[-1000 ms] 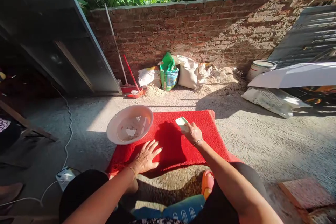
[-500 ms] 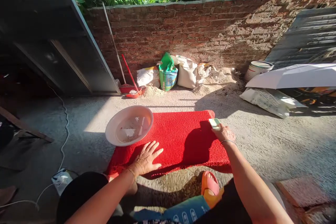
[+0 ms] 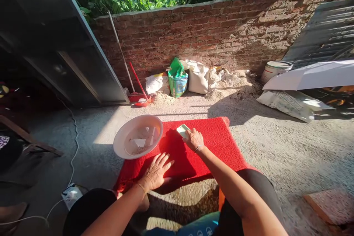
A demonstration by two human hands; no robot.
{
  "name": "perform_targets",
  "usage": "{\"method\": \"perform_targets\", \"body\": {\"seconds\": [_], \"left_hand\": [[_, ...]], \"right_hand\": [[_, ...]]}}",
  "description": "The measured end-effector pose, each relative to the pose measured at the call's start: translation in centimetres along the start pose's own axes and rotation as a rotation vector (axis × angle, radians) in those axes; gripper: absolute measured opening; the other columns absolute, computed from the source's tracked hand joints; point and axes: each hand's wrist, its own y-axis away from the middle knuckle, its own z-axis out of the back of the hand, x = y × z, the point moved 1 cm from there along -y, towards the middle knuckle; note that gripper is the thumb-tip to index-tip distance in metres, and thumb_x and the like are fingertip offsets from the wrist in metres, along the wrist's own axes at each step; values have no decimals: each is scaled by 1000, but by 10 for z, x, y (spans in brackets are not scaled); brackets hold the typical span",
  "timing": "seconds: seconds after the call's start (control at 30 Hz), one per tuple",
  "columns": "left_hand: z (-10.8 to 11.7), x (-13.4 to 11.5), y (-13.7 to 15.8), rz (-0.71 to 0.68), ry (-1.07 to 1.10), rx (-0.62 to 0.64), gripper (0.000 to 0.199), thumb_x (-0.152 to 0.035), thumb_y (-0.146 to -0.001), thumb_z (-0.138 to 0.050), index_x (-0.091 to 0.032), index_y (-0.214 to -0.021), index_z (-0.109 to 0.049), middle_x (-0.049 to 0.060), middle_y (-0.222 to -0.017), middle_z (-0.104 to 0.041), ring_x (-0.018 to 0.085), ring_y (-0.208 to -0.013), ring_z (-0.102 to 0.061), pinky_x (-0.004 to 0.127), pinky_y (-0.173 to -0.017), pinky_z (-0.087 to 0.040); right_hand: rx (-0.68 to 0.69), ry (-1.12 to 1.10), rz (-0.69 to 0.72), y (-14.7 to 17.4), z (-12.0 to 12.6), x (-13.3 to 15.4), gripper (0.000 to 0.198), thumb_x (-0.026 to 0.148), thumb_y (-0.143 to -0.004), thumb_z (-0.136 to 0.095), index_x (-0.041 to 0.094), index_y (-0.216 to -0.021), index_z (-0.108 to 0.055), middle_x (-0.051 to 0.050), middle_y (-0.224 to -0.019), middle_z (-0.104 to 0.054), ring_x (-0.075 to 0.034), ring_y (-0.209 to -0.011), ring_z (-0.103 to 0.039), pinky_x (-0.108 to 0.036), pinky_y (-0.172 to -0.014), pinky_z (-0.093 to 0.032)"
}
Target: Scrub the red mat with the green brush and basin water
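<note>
A red fleecy cloth (image 3: pixel 212 140) covers a low table or bench in front of me. My left hand (image 3: pixel 156 172) lies flat on its near left part, fingers spread, holding nothing. Over the middle of the cloth, my right hand (image 3: pixel 195 139) grips a small pale green block (image 3: pixel 183 130) with rounded corners; its underside is hidden, so I cannot tell its exact kind. A pale plastic basin (image 3: pixel 121 141) rests at the cloth's left end, beyond my left hand, with what looks like water and small specks in it.
Sacks (image 3: pixel 198 77) and a red dustpan (image 3: pixel 142 101) stand along the brick wall (image 3: pixel 204 29). At right are a bucket (image 3: pixel 276 70), a white umbrella (image 3: pixel 318 75) and a brick (image 3: pixel 330 204). A power strip (image 3: pixel 71 194) with its cable lies on the floor at left.
My right hand has moved left with the pale green block, from the cloth's right edge to its middle. My left hand stays on the cloth. The view has shifted slightly.
</note>
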Motion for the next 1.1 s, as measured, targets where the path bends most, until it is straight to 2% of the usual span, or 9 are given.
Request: {"method": "perform_targets", "body": {"seconds": [0.13, 0.37, 0.47, 0.53, 0.6, 0.77, 0.87, 0.97, 1.1], "left_hand": [[1, 0, 0, -3, 5, -14, 70, -51, -87, -78, -32, -151, -61, 12, -160, -56, 35, -148, -48, 55, -124, -35], [3, -6, -3, 9, 2, 3, 70, -49, -87, -77, -28, -151, -60, 10, -163, -52, 38, -151, -46, 57, -126, -35], [4, -6, -4, 9, 22, 6, 71, -54, -87, -78, -29, -151, -61, 11, -163, -53, 37, -151, -45, 57, -125, -35], [3, -5, -3, 11, 29, -2, 71, -57, -88, -77, -29, -151, -61, 12, -162, -53, 37, -151, -45, 56, -125, -34], [2, -4, -3, 9, 25, -22, 70, -58, -88, -76, -28, -150, -62, 12, -162, -54, 37, -151, -46, 55, -125, -35], [-3, -1, -1, -7, -7, -38, 70, -55, -86, -78, -30, -150, -63, 13, -159, -57, 37, -147, -50, 56, -123, -37], [-4, 1, -1, -20, -13, -31, 72, -52, -86, -78, -31, -152, -60, 13, -159, -57, 36, -146, -51, 55, -123, -38], [-5, 2, -1, -21, -15, -33, 72, -53, -87, -78, -31, -152, -60, 13, -158, -58, 36, -146, -52, 55, -122, -38], [-6, 0, -1, -9, -10, -47, 70, -57, -87, -76, -32, -151, -62, 12, -160, -56, 36, -148, -49, 56, -124, -36]], "right_hand": [[1, 11, -43, -1, 4, -26, 44, 47, -99, -65, 24, -137, -69, -12, -131, -64, -29, -118, -63, -40, -103, -43], [-106, -24, -572, 30, 52, -180, 52, 51, -99, -60, 20, -140, -68, -22, -131, -64, -37, -115, -67, -48, -98, -50], [-152, -17, -693, 44, 67, -212, 56, 53, -100, -53, 16, -139, -69, -26, -128, -64, -40, -110, -68, -54, -94, -51], [-176, -33, -673, 45, 69, -205, 55, 52, -100, -53, 16, -138, -70, -25, -126, -64, -39, -107, -68, -53, -93, -51], [-167, -29, -557, 41, 62, -176, 51, 50, -101, -55, 18, -139, -69, -21, -126, -64, -35, -107, -68, -48, -94, -50], [-65, 78, -66, 37, 20, -54, 42, 47, -99, -62, 24, -133, -71, -14, -127, -66, -28, -109, -64, -39, -98, -46], [-9, 77, 143, 39, -5, -2, 41, 48, -98, -65, 25, -131, -72, -14, -128, -67, -28, -110, -62, -40, -100, -44], [7, 60, 170, 36, -11, 4, 40, 45, -99, -66, 24, -133, -71, -13, -130, -66, -28, -111, -60, -40, -101, -42], [1, 51, -82, 34, 11, -56, 42, 46, -99, -64, 24, -136, -69, -12, -128, -64, -26, -111, -62, -38, -99, -43]]}}
